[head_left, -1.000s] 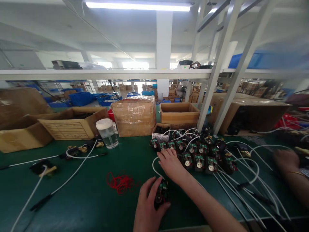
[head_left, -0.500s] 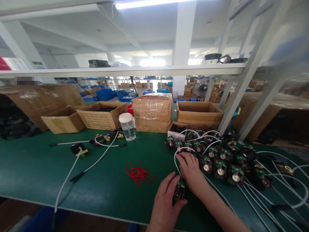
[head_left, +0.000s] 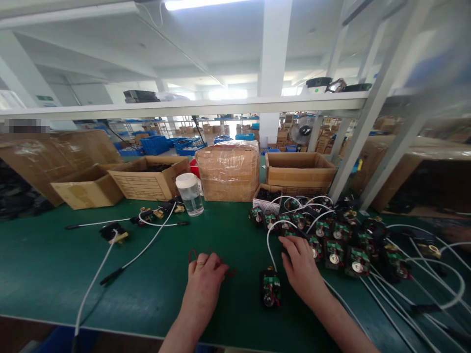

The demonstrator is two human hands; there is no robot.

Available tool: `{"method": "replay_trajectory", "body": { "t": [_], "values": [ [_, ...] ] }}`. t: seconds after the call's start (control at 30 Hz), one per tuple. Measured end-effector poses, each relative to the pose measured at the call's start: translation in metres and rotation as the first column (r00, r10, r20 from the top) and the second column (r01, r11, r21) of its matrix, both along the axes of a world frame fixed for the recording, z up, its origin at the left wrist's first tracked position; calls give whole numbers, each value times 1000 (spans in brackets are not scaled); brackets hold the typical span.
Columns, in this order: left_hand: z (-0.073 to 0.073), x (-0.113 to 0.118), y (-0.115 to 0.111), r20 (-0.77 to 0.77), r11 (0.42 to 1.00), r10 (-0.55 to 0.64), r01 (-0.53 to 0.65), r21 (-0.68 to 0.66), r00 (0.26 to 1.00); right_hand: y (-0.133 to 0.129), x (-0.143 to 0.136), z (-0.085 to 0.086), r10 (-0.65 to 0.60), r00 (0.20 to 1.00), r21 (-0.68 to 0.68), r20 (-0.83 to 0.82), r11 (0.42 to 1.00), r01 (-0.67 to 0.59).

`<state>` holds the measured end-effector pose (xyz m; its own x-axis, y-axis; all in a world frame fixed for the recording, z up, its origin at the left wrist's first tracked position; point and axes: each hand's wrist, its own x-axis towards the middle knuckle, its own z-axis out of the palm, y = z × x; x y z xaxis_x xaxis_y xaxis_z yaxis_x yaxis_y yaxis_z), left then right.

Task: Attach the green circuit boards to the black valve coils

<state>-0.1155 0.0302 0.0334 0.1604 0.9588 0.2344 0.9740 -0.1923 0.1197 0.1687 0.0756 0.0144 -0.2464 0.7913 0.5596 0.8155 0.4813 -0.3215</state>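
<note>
My left hand (head_left: 204, 274) is over a tangle of thin red strands (head_left: 231, 272), fingertips pinched together on it and covering most of it. A black unit with a bare green circuit board and a round metal part (head_left: 270, 289) lies on the green tabletop between my hands, touched by neither. A white cable (head_left: 270, 240) arches up from its far end toward the other units. My right hand (head_left: 300, 262) lies just right of this unit, fingers stretched forward and thumb apart. Its fingertips are beside the row of similar units (head_left: 334, 255), with nothing visible in them.
Several units with white cables crowd the right side. More cabled units with brass fittings (head_left: 119, 235) lie at the left. A clear water bottle (head_left: 191, 196) stands before a wrapped carton (head_left: 228, 171). Open cardboard boxes (head_left: 300, 174) line the back, under a shelf (head_left: 206, 106).
My left hand has let go of the circuit-board unit and moved left onto the red strands. The unit now lies on the table. My right hand has shifted slightly away from its cable.
</note>
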Motion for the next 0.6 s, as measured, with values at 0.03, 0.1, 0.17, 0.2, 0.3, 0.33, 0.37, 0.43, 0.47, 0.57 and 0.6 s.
{"method": "replay_trajectory", "body": {
  "t": [0.03, 0.1, 0.17, 0.2, 0.3, 0.33, 0.37, 0.43, 0.47, 0.57, 0.6],
  "values": [
    [-1, 2, 2, -3, 1000, -17, 17, -5, 1000, 0, 1, -1, 1, 1000, -2, -2, 1000, -1],
    [-2, 5, 3, 7, 999, -37, 37, -2, 999, -1, 3, -3, 0, 1000, 4, 3, 1000, 0],
    [-1, 6, 3, 25, 999, -33, 32, 7, 999, -2, 6, -6, -4, 1000, 8, 9, 1000, 4],
    [2, 7, 3, 48, 1000, -25, 25, 7, 999, -2, 8, -6, -7, 1000, 6, 7, 1000, 7],
    [18, 8, -1, 240, 999, -12, 22, -41, 971, -5, 10, -3, -9, 999, -11, -43, 1000, 9],
    [26, 9, -3, 357, 997, 3, 27, -78, 934, -6, 10, 0, -6, 997, -22, -78, 1000, 4],
    [35, 10, -5, 485, 991, 35, 31, -128, 874, -8, 9, 5, 3, 992, -41, -123, 999, -8],
    [52, 14, -8, 718, 967, 140, 62, -248, 682, -13, 5, 16, 46, 971, -105, -233, 992, -72],
    [60, 16, -10, 805, 947, 207, 92, -307, 556, -16, 2, 23, 78, 954, -147, -290, 981, -125],
    [81, 25, -14, 894, 871, 392, 225, -437, 218, -27, -10, 41, 158, 870, -261, -466, 916, -306],
    [86, 28, -16, 888, 849, 434, 259, -460, 152, -30, -14, 46, 168, 835, -288, -524, 888, -359]
  ]
}}
